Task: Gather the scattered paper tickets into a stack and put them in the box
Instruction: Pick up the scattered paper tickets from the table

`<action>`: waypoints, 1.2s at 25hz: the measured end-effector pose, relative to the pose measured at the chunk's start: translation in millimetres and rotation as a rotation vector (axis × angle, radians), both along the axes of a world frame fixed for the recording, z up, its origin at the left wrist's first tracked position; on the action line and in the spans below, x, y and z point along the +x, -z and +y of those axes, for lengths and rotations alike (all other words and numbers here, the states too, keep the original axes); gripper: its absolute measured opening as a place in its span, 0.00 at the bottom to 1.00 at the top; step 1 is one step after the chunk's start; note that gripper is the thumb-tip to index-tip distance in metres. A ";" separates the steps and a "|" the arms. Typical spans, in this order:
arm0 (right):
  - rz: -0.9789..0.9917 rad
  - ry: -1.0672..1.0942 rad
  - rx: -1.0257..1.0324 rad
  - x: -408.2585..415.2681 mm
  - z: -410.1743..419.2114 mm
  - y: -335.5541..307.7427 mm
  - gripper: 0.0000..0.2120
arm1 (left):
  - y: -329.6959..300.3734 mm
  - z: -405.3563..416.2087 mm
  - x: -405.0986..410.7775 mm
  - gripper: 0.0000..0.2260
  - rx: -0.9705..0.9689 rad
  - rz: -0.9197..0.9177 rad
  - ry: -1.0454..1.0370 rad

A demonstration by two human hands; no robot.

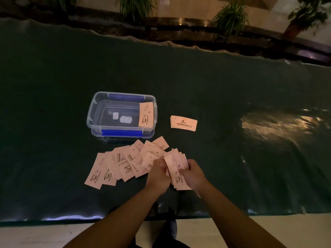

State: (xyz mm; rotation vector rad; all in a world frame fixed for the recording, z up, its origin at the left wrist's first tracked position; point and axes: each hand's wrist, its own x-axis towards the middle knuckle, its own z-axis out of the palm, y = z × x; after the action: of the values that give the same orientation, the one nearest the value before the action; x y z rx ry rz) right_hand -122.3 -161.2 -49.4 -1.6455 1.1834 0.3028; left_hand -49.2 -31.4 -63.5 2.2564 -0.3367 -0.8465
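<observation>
Pale pink paper tickets [118, 163] lie fanned and overlapping on the dark green table cover, in front of a clear plastic box [93, 111] with blue clips. A bundle of tickets [176, 169] is held between both hands: my right hand [192, 174] grips it from the right, my left hand [158, 173] pinches its left edge. One small stack of tickets [146, 114] leans inside the box against its right wall. Another neat stack [183, 122] lies on the cover to the right of the box.
The green cover [232, 97] spans the whole table, with a glossy wrinkled patch at the right. Its near edge runs just above the pale floor [35, 235]. Potted plants [231, 17] and a dark ledge stand beyond the far edge.
</observation>
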 end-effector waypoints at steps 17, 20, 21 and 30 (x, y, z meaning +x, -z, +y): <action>0.097 -0.934 -0.564 2.9 -19.6 -20.9 0.32 | -11.4 10.0 26.0 0.14 0.003 0.105 0.245; 0.061 -0.988 -0.536 0.5 -11.7 -19.1 0.34 | -14.2 12.6 24.6 0.13 -0.015 0.103 0.232; 0.054 -1.003 -0.535 0.6 -9.3 -18.0 0.34 | -15.2 13.7 23.8 0.13 -0.003 0.094 0.222; 0.008 -0.859 -0.334 12.3 -13.2 -14.2 0.20 | -15.3 45.3 25.1 0.07 0.023 0.142 -0.127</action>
State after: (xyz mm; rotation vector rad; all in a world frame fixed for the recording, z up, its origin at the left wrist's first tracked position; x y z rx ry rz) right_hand -110.0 -174.4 -35.2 -2.3952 0.4771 0.6673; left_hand -24.1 13.9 -48.1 2.1982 -0.1179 -0.9416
